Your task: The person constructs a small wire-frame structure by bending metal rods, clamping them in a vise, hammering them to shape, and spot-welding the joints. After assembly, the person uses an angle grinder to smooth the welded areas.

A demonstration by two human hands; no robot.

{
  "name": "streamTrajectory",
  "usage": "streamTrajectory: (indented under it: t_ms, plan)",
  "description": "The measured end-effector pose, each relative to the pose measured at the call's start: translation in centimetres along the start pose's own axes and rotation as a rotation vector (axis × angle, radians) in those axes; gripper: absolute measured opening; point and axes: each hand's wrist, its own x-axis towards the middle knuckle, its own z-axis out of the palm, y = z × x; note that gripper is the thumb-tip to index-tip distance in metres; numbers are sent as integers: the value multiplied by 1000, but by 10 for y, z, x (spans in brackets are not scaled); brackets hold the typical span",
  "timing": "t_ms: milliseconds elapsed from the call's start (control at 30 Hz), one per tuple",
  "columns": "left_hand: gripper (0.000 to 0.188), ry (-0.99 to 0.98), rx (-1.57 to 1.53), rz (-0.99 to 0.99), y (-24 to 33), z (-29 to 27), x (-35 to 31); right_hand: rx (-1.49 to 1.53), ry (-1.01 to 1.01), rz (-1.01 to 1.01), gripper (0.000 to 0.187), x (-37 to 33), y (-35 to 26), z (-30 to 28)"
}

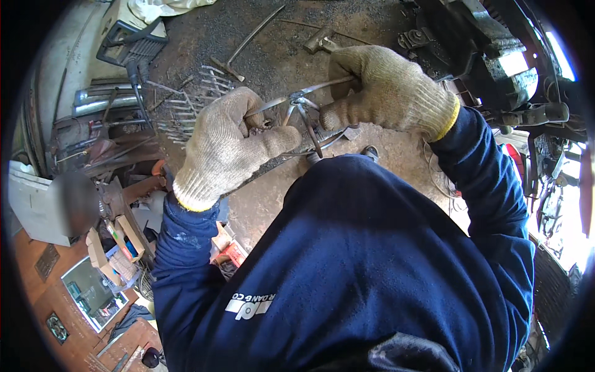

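I hold a pronged metal piece [297,97] in front of me, with several thin rods spreading from one dark joint in its middle. My left hand [226,142], in a beige knit glove, is closed round the rod on its left side. The rod on its right side lies between the gloved fingers of my right hand [393,93], which is closed too. Other rods of the piece point down between my hands. Left of my left glove, on the floor, lie several comb-like metal pieces with tines [181,113].
Beyond my hands lie a hammer [319,40] and a long-handled tool with a narrow head [229,67]. Metal pipes [106,104] and scrap crowd the left side. Dark machinery [496,56] stands on the right. Cardboard boxes [102,254] are at the lower left.
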Motion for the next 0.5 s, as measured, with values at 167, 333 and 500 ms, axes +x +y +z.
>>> streamTrajectory:
  t_ms: [167,333,500]
  plan:
    - [43,-41,-96,-146,-2,-6,8,140,70,-33,54,6,2,-4]
    - [43,-47,-114,-148,-14,-1,10,41,-27,62,54,15,-6,-7]
    - [42,-29,-76,-84,-26,-1,13,72,70,-20,52,26,7,10]
